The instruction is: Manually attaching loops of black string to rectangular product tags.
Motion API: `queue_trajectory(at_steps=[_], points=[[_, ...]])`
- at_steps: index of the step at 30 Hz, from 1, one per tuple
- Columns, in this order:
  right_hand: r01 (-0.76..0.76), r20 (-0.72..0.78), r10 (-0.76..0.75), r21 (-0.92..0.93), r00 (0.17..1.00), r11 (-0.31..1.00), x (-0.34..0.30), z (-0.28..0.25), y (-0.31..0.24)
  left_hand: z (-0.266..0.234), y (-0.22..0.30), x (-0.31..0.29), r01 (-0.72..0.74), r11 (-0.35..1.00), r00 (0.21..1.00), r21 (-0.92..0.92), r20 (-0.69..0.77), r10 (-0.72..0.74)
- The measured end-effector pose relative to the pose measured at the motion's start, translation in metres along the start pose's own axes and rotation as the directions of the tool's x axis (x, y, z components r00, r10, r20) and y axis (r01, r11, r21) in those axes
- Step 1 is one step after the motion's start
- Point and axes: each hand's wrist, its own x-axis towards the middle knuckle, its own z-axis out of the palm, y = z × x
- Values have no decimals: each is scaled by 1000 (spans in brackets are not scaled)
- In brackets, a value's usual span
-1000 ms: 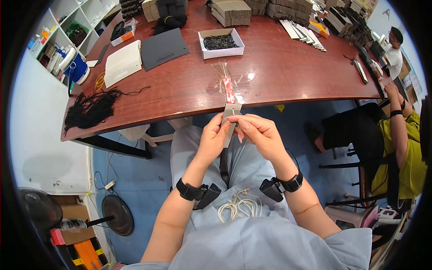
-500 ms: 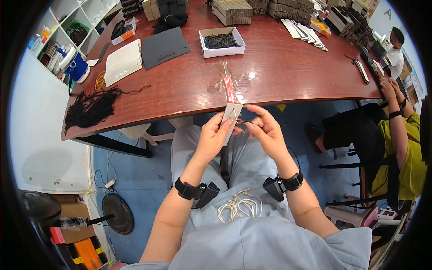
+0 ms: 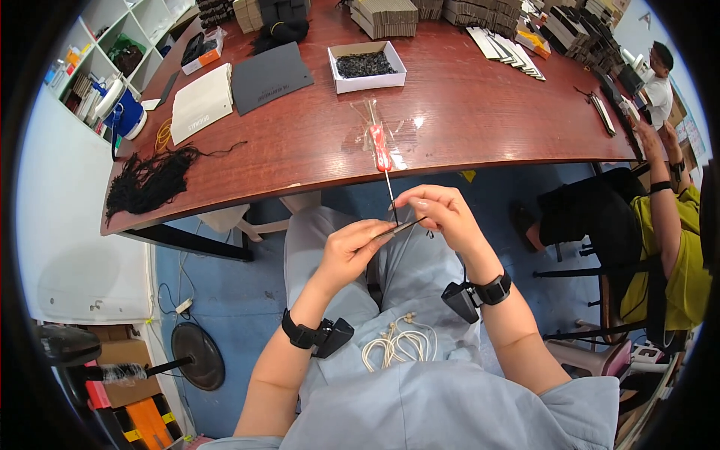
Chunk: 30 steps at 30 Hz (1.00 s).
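In the head view, the left hand (image 3: 346,249) had its fingers closed on a thin grey card (image 3: 390,231), held over the lap just off the near edge of the bench (image 3: 300,146) and seen almost edge-on. The right hand (image 3: 450,215), beside it, appeared to pinch a dark cord (image 3: 418,221) between its fingers at the card. A red-handled hook tool (image 3: 380,150) lay under clear tape (image 3: 399,160) on the bench, its slim metal shaft (image 3: 389,191) jutting past the edge to meet the card between the hands. The step in hand looked like working the cord through the card on that shaft; the next move seemed to call for a steady card and an even pull on the cord. The shaft's tip, any hole in the card and the cord's far end were hard to make out, and the curled fingers hid part of the card.
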Motion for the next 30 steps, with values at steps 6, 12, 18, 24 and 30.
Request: queue_trajectory(at_steps=[6, 12, 18, 24, 30], points=[[52, -9, -56, -250, 998, 967, 9, 8, 2, -2, 2, -2, 44, 999, 999, -2, -5, -44], [-102, -27, 98, -291, 995, 951, 1, 9, -10, -2, 2, -2, 45, 999, 999, -21, 30, -45], [-34, -38, 23, -329, 999, 944, 4, 15, -11, -1, 4, -3, 74, 996, 997, -43, 33, -73], [19, -72, -52, -395, 996, 918, 4, 8, -2, -2, 8, -4, 66, 993, 996, -94, 61, -61], [-36, 52, 7, 579, 999, 815, 0, 3, -15, -8, 28, -9, 424, 786, 903, -451, 280, -326]])
